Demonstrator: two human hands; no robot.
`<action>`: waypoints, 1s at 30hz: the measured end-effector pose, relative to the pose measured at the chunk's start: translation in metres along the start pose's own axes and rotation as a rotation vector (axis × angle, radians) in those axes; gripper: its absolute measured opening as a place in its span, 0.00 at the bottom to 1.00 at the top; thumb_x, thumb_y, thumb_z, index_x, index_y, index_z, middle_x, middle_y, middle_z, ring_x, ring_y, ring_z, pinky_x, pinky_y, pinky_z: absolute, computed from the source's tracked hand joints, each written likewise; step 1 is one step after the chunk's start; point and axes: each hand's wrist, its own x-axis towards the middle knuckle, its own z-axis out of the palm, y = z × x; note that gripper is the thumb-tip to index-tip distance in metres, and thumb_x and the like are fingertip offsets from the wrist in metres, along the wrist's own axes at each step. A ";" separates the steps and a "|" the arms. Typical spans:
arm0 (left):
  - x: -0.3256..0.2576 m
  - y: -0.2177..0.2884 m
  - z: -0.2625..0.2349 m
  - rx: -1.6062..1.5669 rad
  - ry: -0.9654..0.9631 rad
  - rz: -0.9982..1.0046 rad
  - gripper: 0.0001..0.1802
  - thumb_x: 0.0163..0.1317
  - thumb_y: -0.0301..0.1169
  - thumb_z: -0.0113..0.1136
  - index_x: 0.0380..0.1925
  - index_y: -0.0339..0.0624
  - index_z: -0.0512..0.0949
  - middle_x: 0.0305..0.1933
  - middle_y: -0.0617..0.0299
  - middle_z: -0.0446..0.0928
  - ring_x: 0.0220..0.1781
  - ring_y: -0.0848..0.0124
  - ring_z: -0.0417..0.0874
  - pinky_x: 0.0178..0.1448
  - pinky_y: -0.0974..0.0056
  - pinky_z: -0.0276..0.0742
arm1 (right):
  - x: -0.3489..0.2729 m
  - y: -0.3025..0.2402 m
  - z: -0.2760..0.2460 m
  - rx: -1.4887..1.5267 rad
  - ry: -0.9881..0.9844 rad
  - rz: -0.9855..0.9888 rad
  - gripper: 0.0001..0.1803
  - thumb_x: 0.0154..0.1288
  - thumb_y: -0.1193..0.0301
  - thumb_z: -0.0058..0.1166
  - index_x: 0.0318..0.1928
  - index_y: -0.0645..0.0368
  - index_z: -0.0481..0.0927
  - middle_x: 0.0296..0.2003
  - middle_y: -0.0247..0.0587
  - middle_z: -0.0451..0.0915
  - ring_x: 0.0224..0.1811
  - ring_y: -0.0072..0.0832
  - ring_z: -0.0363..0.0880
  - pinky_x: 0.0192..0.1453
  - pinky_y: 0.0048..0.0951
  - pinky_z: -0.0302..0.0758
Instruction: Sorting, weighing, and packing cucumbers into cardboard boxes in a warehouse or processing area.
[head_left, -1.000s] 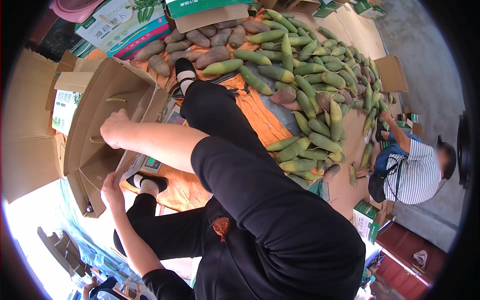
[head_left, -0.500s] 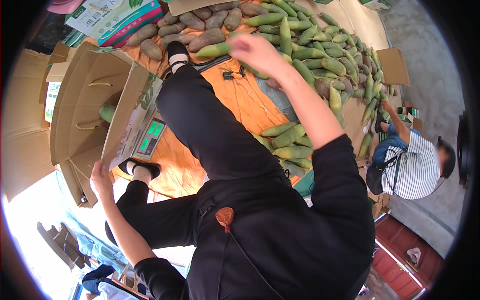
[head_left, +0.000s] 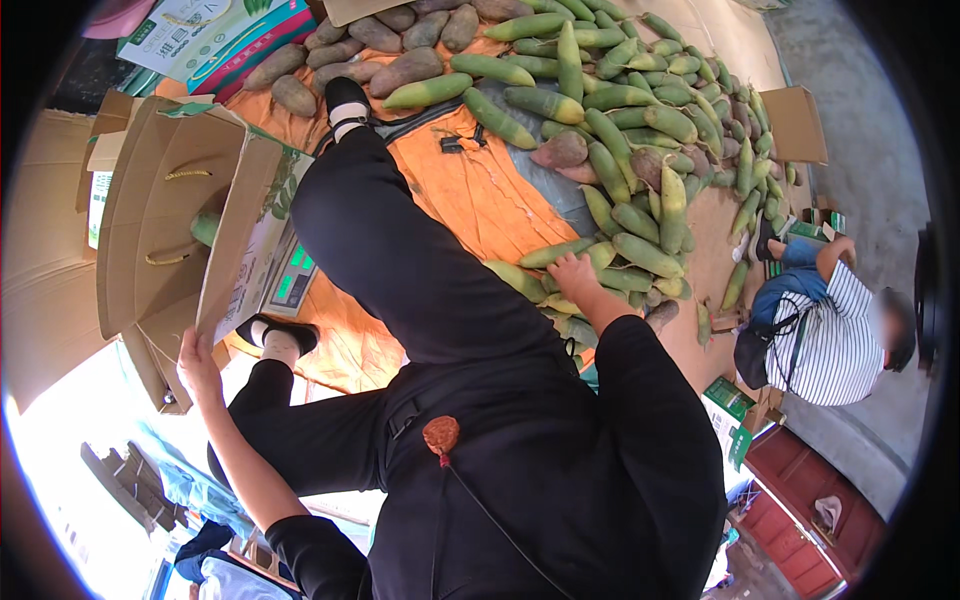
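My left hand (head_left: 200,370) is closed on the lower edge of a cardboard box (head_left: 225,255), pinching its wall. The box stands open at the left and has yellow rope handles; part of a green radish (head_left: 205,229) shows inside. Beside the box a scale (head_left: 290,278) with a lit green display is partly covered. My right hand (head_left: 580,278) rests on the near end of a pile of green radishes (head_left: 650,255), fingers lying over them and apparently not gripped round any one.
Dark reddish tubers (head_left: 410,70) lie at the far side on an orange sheet (head_left: 450,190). A person in a striped shirt (head_left: 820,340) crouches at the right. Printed cartons (head_left: 215,40) stand at the far left. An open cardboard box (head_left: 795,125) stands beyond the radishes.
My right hand has come down and nearer, from above the far radishes to the near end of the pile. My left hand keeps its hold on the box. The other person's arm has drawn back.
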 end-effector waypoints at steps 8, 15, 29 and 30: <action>0.003 -0.002 0.004 -0.023 0.016 0.016 0.10 0.61 0.30 0.50 0.39 0.41 0.76 0.29 0.47 0.76 0.30 0.56 0.78 0.39 0.58 0.72 | 0.012 -0.005 -0.009 -0.160 -0.028 0.005 0.21 0.55 0.64 0.60 0.51 0.45 0.75 0.52 0.32 0.71 0.59 0.31 0.65 0.58 0.50 0.60; 0.003 0.006 0.000 0.073 0.001 0.002 0.10 0.59 0.29 0.50 0.39 0.42 0.76 0.33 0.47 0.77 0.37 0.50 0.79 0.42 0.56 0.73 | 0.012 0.005 -0.004 0.008 0.201 0.152 0.18 0.54 0.70 0.56 0.47 0.47 0.72 0.47 0.34 0.75 0.55 0.31 0.71 0.56 0.46 0.65; 0.002 0.007 0.000 0.036 0.053 0.034 0.09 0.57 0.29 0.53 0.37 0.45 0.79 0.35 0.49 0.79 0.40 0.52 0.80 0.43 0.55 0.74 | 0.030 0.012 -0.256 1.531 0.854 -0.346 0.33 0.50 0.82 0.61 0.58 0.61 0.62 0.49 0.40 0.73 0.51 0.30 0.73 0.55 0.32 0.71; 0.001 0.007 -0.003 0.041 0.065 0.022 0.09 0.57 0.29 0.53 0.37 0.45 0.79 0.35 0.49 0.79 0.40 0.52 0.80 0.43 0.55 0.74 | 0.015 -0.003 -0.293 1.512 0.881 -0.396 0.33 0.51 0.82 0.61 0.57 0.61 0.63 0.49 0.40 0.73 0.52 0.30 0.73 0.56 0.31 0.71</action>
